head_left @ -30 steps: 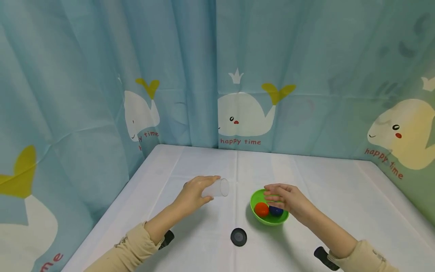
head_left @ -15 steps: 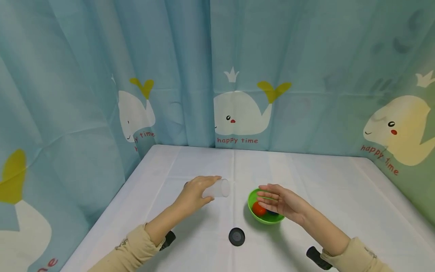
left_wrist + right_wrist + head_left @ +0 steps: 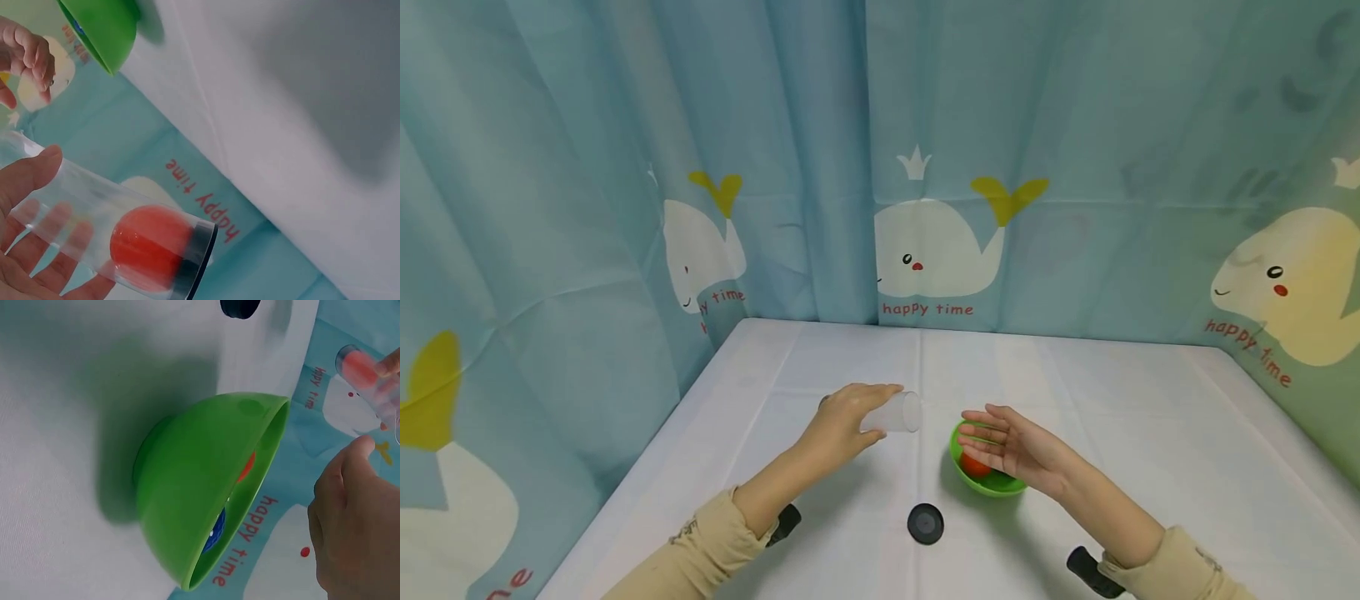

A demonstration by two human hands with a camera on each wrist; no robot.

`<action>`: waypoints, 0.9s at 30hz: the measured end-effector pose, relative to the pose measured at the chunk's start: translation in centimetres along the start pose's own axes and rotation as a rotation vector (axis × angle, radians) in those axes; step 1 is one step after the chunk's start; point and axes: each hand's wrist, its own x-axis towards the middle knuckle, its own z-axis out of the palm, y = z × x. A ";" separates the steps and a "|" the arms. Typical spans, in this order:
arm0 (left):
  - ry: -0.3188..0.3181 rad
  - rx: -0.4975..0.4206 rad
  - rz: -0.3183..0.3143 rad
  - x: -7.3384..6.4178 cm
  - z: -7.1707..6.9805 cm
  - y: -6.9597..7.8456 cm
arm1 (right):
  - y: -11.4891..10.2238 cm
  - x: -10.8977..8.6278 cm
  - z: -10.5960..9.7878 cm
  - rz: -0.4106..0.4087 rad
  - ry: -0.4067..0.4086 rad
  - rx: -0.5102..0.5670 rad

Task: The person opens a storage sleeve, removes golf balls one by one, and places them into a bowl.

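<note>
My left hand [image 3: 842, 421] grips a clear plastic tube [image 3: 897, 412] above the table, its open end facing right. In the left wrist view, an orange-red ball [image 3: 153, 247] sits inside the tube against a black end cap [image 3: 199, 257]. My right hand [image 3: 1022, 446] hovers over the near side of a green bowl [image 3: 996, 490], fingers loosely extended and holding nothing. Another orange-red ball [image 3: 976, 467] lies in the bowl. The right wrist view also shows part of a blue ball [image 3: 215, 531] there; the hand hides it from the head view.
A round black lid [image 3: 926, 524] lies on the white table [image 3: 1112, 400], nearer to me than the bowl and to its left. Light blue curtains [image 3: 820, 167] with whale prints stand behind the table and along its sides.
My left hand has shifted slightly right with the tube. My right hand has moved left over the bowl and turned its palm more into view, covering the blue ball in the head view.
</note>
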 end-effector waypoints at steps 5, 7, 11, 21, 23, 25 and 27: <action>-0.005 0.022 0.014 0.2 -0.1 0.4 | 0.2 0.1 0.3 0.001 -0.018 0.020; -0.004 0.031 0.019 0.2 -0.1 0.7 | 0.2 0.2 0.4 0.003 -0.026 0.027; 0.001 0.049 0.034 0.4 -0.1 1.1 | 0.1 0.3 0.7 0.011 -0.033 0.031; 0.002 0.177 0.091 0.9 -0.1 1.6 | 0.1 0.5 1.3 0.027 -0.044 0.056; -0.008 0.193 0.106 1.0 -0.1 1.8 | 0.2 0.5 1.5 0.027 -0.051 0.062; -0.013 0.201 0.120 1.1 -0.1 1.9 | 0.2 0.5 1.6 0.032 -0.056 0.084; -0.013 0.201 0.130 1.2 -0.1 2.1 | 0.3 0.5 1.7 0.041 -0.060 0.104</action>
